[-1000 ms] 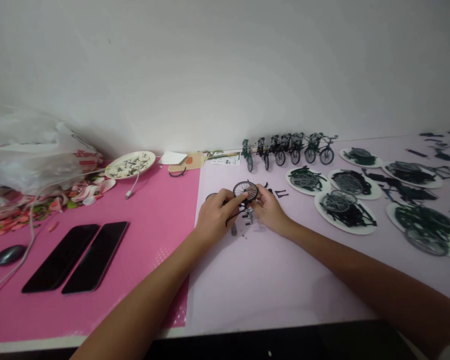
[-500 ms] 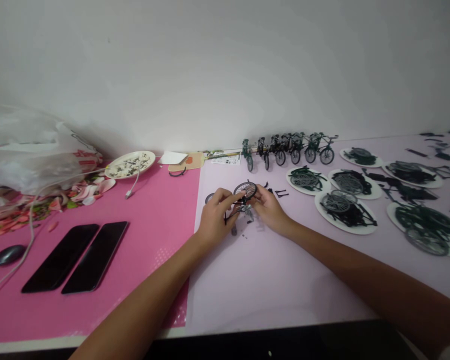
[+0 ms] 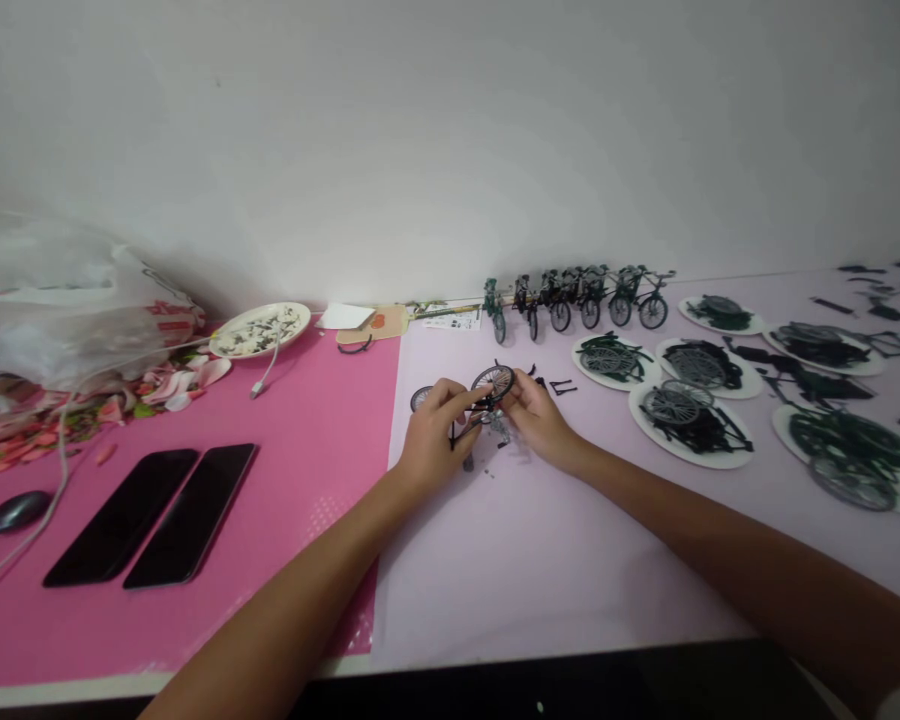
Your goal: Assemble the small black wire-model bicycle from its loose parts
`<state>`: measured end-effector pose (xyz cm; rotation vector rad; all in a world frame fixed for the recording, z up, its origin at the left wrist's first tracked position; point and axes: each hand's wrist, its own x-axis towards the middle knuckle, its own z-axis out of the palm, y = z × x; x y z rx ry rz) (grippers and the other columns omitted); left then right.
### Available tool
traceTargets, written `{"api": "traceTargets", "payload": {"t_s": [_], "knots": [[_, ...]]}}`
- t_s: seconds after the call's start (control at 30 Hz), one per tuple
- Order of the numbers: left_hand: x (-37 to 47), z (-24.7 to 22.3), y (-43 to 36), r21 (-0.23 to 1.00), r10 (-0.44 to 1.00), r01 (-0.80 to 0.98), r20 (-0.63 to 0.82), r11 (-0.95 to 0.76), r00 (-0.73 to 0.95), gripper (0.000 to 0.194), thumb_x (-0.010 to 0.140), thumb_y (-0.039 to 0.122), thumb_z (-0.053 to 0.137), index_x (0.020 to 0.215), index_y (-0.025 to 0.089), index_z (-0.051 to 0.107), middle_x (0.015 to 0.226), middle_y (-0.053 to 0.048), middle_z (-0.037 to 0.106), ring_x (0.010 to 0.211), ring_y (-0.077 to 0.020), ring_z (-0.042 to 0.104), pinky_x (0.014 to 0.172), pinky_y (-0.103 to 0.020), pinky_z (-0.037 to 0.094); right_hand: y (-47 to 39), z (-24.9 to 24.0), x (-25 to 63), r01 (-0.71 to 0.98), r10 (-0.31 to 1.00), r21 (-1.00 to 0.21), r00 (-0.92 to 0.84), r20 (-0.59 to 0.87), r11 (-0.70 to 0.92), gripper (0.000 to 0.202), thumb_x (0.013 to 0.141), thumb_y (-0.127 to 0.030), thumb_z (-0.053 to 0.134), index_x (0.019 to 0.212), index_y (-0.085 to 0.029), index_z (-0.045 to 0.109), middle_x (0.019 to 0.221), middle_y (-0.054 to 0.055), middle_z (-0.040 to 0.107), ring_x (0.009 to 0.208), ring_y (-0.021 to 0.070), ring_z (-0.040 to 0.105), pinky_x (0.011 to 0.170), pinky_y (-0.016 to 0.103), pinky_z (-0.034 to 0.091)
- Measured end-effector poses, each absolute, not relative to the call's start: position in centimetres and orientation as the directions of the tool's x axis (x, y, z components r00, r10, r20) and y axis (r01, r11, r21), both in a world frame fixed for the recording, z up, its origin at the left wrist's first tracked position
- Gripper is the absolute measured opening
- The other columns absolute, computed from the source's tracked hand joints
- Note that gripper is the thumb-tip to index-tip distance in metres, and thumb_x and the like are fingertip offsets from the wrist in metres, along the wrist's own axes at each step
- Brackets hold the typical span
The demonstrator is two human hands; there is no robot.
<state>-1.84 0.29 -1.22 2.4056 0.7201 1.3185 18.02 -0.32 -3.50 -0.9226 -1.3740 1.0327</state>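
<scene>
Between both hands is a small black toy bicycle (image 3: 493, 383), held tilted just above the lilac part of the table, one spoked wheel up near my fingertips. My left hand (image 3: 436, 432) is closed around its frame, and a second wheel (image 3: 421, 398) shows behind that hand. At the upper wheel's right edge, the thumb and fingers of my right hand (image 3: 538, 418) pinch the bicycle. Grey parts stick out below the wheel, partly hidden by my fingers. Small black loose parts (image 3: 562, 387) lie just beyond my right hand, and tiny bits (image 3: 488, 473) lie below the bicycle.
Several assembled toy bicycles (image 3: 637, 297) stand along the wall. To the right, white plates (image 3: 691, 460) carry wheels and frames. On the pink side are two black phones (image 3: 187, 515), a mouse (image 3: 16, 511), a cable, a plate (image 3: 300, 345), petals and a plastic bag (image 3: 67, 310).
The toy bicycle's upper wheel has shifted very slightly to the right and tilted a little. Both hands keep their grip and have barely moved.
</scene>
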Motion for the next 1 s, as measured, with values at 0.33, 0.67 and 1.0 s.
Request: {"api": "traceTargets", "payload": {"t_s": [0.33,0.67,1.0], "knots": [[-1.71,-0.85,-0.09,0.479,0.526,0.227,0.715,-0.848,0.460,0.056,0.089,0.003,0.062,0.139,0.028,0.065,0.105,-0.006,0.060,0.091,-0.0176,0.061,0.082,-0.032,0.056,-0.62,-3.71,18.01,-0.027,0.927,-0.930,-0.081,0.367,0.366,0.046,0.096,-0.071,0.060,0.099,-0.025,0.057,0.075,-0.001,0.055,0.068,0.0185,0.053,0.064,0.031,0.046],[-1.71,-1.07,0.19,0.512,0.555,0.228,0.699,-0.828,0.450,0.057,0.087,0.002,0.062,0.138,0.027,0.066,0.104,-0.005,0.059,0.088,-0.0165,0.061,0.081,-0.031,0.055,-0.91,-3.43,17.98,-0.010,0.929,-0.933,-0.088,0.360,0.361,0.035,0.099,-0.059,0.063,0.106,-0.026,0.056,0.081,-0.001,0.059,0.072,0.0185,0.056,0.068,0.030,0.047],[-1.75,-0.94,0.07,0.516,0.558,0.227,0.694,-0.826,0.454,0.054,0.090,0.004,0.062,0.139,0.028,0.066,0.104,-0.005,0.059,0.091,-0.0175,0.061,0.083,-0.033,0.056,-0.60,-3.50,18.06,0.039,0.930,-0.930,-0.053,0.363,0.365,0.050,0.095,-0.074,0.059,0.096,-0.024,0.057,0.074,-0.001,0.056,0.065,0.0172,0.053,0.059,0.028,0.042]]}}
